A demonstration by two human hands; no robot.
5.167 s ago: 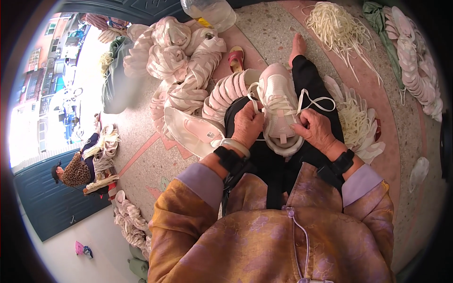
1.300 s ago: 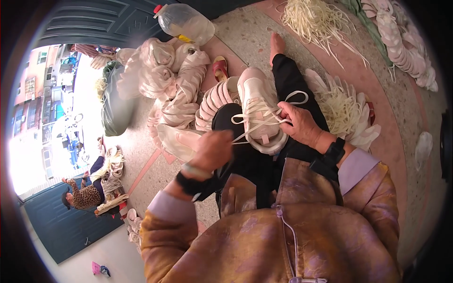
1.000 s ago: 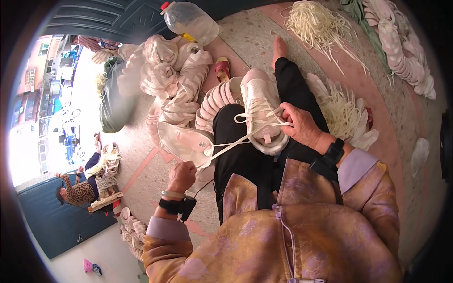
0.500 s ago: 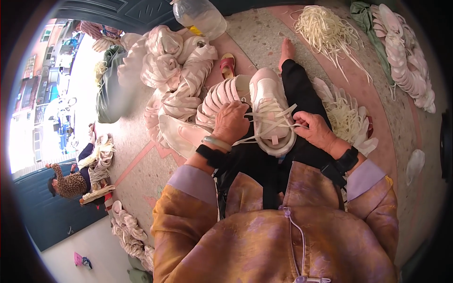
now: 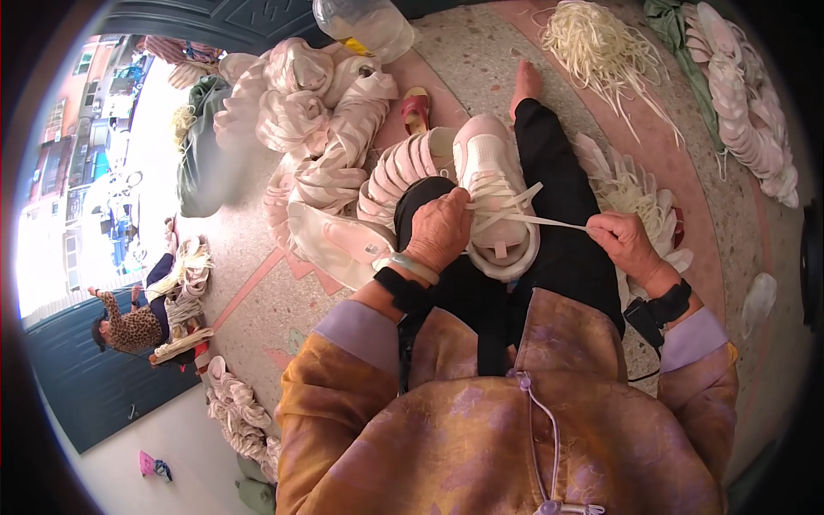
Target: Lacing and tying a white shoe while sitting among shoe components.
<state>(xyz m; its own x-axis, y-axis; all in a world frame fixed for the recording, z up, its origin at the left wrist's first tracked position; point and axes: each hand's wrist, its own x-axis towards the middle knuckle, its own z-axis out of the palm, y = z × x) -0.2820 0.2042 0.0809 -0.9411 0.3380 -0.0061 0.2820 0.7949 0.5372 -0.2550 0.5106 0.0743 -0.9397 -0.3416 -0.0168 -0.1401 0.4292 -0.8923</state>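
Observation:
A white and pale pink sneaker (image 5: pixel 491 159) lies on my lap between my black-trousered legs, its toe pointing away from me and its heel opening near me. White shoelaces (image 5: pixel 498 204) cross its front, with a loose loop on the right. My right hand (image 5: pixel 625 244) is out to the right of the shoe, pinching a lace end that stretches taut over my thigh. Against the shoe's left side, my left hand (image 5: pixel 440 227) is closed, with lace meeting its curled fingers; the fingertips are hidden.
Stacked pale shoe uppers (image 5: pixel 322 129) spread on the left, beside a red sandal (image 5: pixel 415 112) and a clear plastic jug (image 5: pixel 365 27). Bundles of cream laces (image 5: pixel 601 47) lie ahead right, near more uppers (image 5: pixel 742 112). Far left, another person (image 5: pixel 133 326) sits by a dark door.
My right hand has moved right and slightly down, drawing the lace straight. My left hand has shifted a little right, closer against the shoe.

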